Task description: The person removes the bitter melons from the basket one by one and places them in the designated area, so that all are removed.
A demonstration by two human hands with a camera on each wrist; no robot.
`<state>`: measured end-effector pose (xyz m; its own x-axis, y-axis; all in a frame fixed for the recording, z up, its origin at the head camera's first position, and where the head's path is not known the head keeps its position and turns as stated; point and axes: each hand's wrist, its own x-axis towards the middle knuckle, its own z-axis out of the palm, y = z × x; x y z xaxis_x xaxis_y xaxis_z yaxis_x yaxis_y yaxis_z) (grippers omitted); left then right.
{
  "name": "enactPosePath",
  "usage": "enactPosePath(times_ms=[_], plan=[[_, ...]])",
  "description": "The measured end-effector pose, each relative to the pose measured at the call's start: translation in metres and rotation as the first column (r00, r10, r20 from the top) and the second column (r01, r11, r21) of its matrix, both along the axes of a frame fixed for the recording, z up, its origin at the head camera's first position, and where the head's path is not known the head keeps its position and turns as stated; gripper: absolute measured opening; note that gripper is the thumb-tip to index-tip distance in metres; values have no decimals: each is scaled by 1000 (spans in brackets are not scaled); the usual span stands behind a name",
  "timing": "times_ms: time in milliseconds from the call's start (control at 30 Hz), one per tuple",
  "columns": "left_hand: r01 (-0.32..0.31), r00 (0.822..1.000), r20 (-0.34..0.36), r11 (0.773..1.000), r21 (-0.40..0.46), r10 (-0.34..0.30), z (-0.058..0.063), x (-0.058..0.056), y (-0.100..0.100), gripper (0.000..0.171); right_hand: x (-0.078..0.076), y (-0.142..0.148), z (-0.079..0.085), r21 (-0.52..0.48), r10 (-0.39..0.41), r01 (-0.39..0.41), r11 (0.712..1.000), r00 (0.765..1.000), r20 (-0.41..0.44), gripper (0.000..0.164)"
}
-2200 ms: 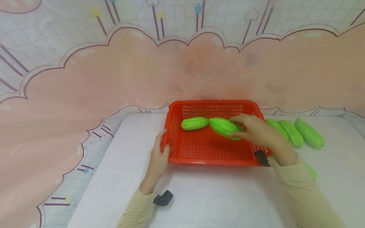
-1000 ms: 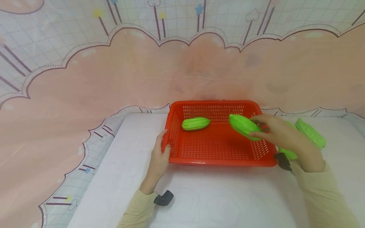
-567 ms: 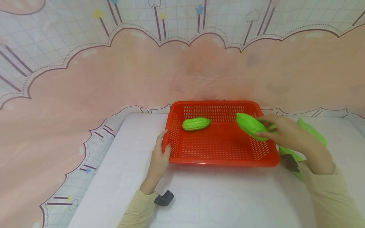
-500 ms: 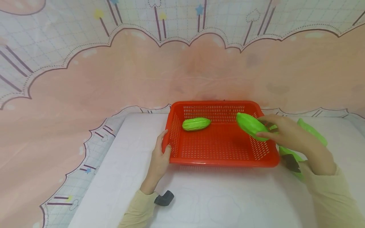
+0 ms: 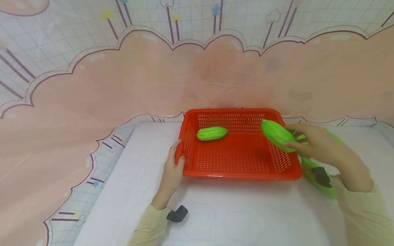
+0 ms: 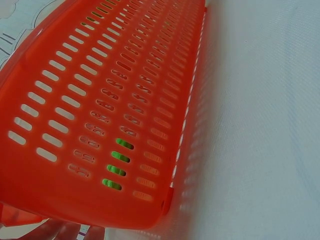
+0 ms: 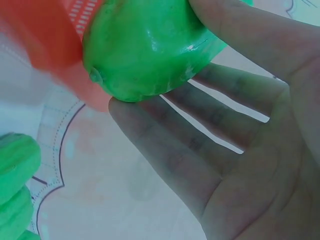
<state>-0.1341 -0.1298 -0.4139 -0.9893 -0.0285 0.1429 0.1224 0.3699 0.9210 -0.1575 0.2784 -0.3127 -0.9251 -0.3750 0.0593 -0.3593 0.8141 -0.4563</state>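
My left hand (image 5: 171, 172) grips the left rim of a red perforated plastic basket (image 5: 240, 175), which fills most of the left wrist view. In the head view, one bright green ridged gourd (image 5: 211, 133) lies in its back left part. My right hand (image 5: 323, 146) pinches a second green gourd (image 5: 277, 135) between thumb and fingers at its right end; this gourd is tilted and overlaps the basket's right wall. The right wrist view shows the thumb on one side of the held gourd (image 7: 145, 50) and the fingers under the other.
Right of the basket, a green gourd (image 5: 309, 168) lies on the white table (image 5: 227, 212), partly covered by the dark wrist camera (image 5: 321, 176). Another gourd (image 5: 333, 135) shows behind the right hand. A patterned cloth backdrop (image 5: 197, 82) rises behind the table.
My right hand has carried the held gourd rightward, from the middle of the basket to its right wall. The left hand, the basket and the gourd lying in it have stayed in place.
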Motion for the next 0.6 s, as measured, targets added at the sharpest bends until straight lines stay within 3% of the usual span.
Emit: enactPosePath(times_ms=[600], plan=[[-10, 1000, -19, 1000, -8, 10, 1, 0, 0, 58, 7, 23, -4, 28, -79, 78, 997, 997, 23, 66]])
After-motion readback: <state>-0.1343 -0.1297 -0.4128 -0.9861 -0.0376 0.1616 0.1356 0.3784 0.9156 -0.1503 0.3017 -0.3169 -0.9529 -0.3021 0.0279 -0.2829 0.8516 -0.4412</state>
